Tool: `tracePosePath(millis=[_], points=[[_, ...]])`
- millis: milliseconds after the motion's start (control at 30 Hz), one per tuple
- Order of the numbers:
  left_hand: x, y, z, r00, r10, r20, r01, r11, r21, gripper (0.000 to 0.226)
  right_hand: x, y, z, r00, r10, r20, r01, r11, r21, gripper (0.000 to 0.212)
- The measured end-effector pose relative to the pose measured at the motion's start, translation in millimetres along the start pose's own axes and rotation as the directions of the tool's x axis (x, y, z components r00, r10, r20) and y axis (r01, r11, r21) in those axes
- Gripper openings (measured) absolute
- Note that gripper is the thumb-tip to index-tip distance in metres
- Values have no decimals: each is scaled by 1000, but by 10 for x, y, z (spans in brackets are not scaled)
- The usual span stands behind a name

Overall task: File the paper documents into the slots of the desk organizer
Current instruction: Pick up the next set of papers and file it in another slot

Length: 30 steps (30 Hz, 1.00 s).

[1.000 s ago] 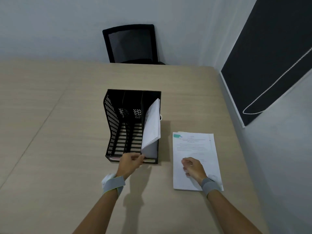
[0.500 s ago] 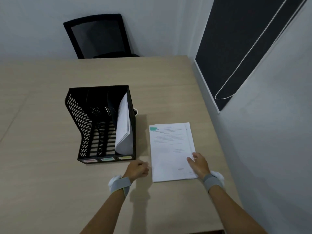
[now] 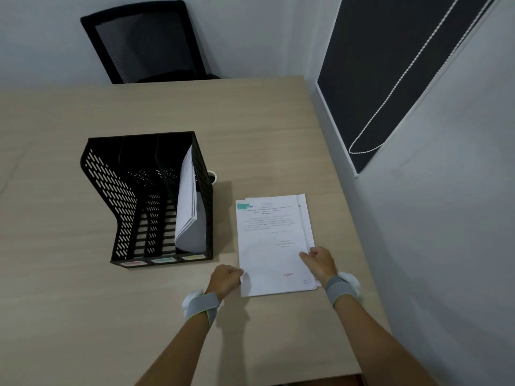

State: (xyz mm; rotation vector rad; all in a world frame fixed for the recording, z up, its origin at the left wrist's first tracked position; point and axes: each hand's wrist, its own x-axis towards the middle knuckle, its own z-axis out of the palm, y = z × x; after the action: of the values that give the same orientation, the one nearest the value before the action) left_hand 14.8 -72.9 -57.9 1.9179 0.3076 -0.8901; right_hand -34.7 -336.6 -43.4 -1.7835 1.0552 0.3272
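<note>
Desk (image 3: 83,274): I am looking down on a pale wood-grain top, smooth and matte, carrying everything below.
Chair (image 3: 147,40): a black mesh-backed seat is standing at the desk's far edge, beyond the organizer.
Window blind (image 3: 390,65): a dark panel is filling the wall to the right of the organizer, with a white bead chain (image 3: 395,87) looping down across it.
Desk organizer (image 3: 117,207): a black perforated plastic rack with three slots is sitting on the desk, its open front facing me and its long axis running away from me; three small coloured labels are lining its near lip.
Filed papers (image 3: 188,201): a white sheaf is standing on edge in the rightmost slot, leaning against the right wall, its lower near corner curling outward.
Paper stack (image 3: 273,240): flat white printed sheets are lying just right of the organizer, long axis running away from me, header end at the far side, a teal patch at the far left corner; lower sheets are fanning out along the right edge.
Left hand (image 3: 225,280): I am curling it loosely at the stack's near left corner, touching the edge; whether I am pinching a sheet I cannot tell.
Right hand (image 3: 319,261): I am resting it half curled on the stack's near right edge, thumb lying on the top sheet.
Wrist bands (image 3: 338,288): grey fabric straps are wrapping both my wrists.
</note>
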Motion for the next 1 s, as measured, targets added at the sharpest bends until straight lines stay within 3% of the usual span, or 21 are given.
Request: tracePosePath(millis=[167, 333, 767, 867, 1000], points=[[-48, 23, -10, 1000, -18, -18, 18, 999, -36, 32, 83, 6, 24, 1000, -12, 4, 12, 1000, -3, 62], [-109, 39, -29, 999, -32, 2, 32, 998, -56, 23, 77, 6, 7, 997, -35, 67, 34, 999, 20, 27], [-172, 80, -5, 998, -64, -6, 63, 995, -79, 10, -100, 74, -83, 994, -102, 30, 100, 994, 47, 19], [-218, 121, -65, 998, -58, 7, 59, 991, -119, 14, -156, 105, -107, 995, -102, 10, 101, 992, 76, 18], [-303, 188, -152, 1000, -10, -11, 8, 991, -137, 46, -244, 161, -158, 992, -120, 29, 115, 985, 126, 17]])
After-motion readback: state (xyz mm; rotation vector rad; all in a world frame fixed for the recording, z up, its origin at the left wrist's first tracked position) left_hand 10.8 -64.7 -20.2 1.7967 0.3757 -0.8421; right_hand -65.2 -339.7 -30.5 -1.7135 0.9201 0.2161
